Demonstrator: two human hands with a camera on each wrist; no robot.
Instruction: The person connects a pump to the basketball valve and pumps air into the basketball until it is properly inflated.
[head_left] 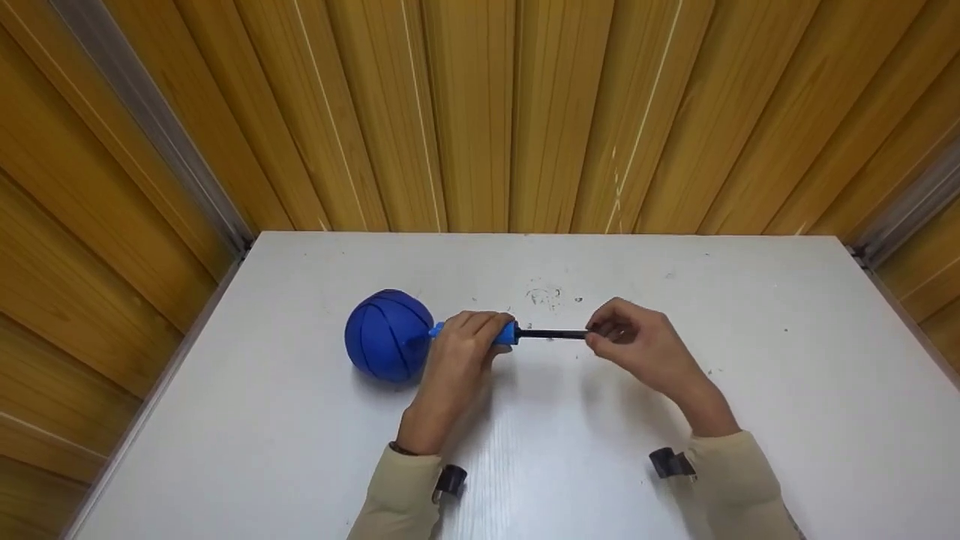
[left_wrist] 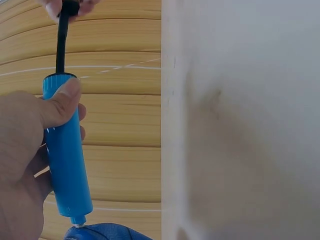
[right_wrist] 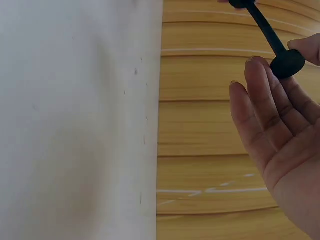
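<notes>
A blue hand pump [left_wrist: 69,160] lies crosswise in the head view, its nozzle end meeting a blue ball [head_left: 384,337] on the left. My left hand [head_left: 465,349] grips the pump barrel, thumb along its upper end in the left wrist view. The black plunger rod [head_left: 551,334] is drawn out to the right. At its far end my right hand [head_left: 641,341] pinches the round black plunger knob [right_wrist: 288,63] between thumb and fingers, with the other fingers loosely bent. In the left wrist view only the top of the ball shows under the nozzle.
Both hands are over a white table [head_left: 540,465] with small dark marks on it. Wood-patterned panels [head_left: 480,112] stand behind the table's back edge and along the sides. Each sleeve carries a small black wrist camera [head_left: 673,463].
</notes>
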